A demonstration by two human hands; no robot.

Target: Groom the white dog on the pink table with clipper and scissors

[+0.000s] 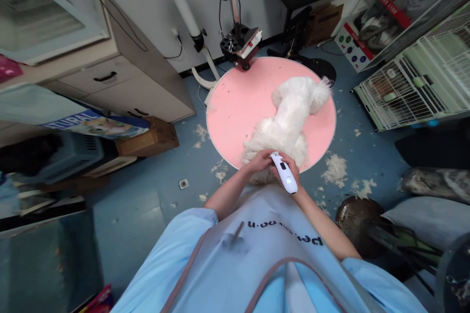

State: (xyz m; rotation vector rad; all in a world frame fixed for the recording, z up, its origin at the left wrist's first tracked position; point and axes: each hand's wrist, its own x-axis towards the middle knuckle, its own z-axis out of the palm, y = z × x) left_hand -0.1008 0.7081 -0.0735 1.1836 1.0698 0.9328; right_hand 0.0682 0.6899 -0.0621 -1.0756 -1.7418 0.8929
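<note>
A white fluffy dog (292,117) is on the round pink table top (235,102), its near end close to my apron. My right hand (293,165) is wrapped around a white electric hair clipper (284,175), which has a small dark display. The clipper's blade end points away from me, at the dog's near end. Beside the clipper tip, my left hand (261,160) grips the fur at the dog's near end. Its fingers are bent and partly hidden. Some fur shows below my hands, in front of the apron (249,249).
Clumps of cut fur (336,170) lie on the blue floor. A post with a dark tool holder (235,44) stands at the table's far edge. A wire cage (414,73) is at right, a round stool (358,220) near right, and a drawer cabinet (121,78) at left.
</note>
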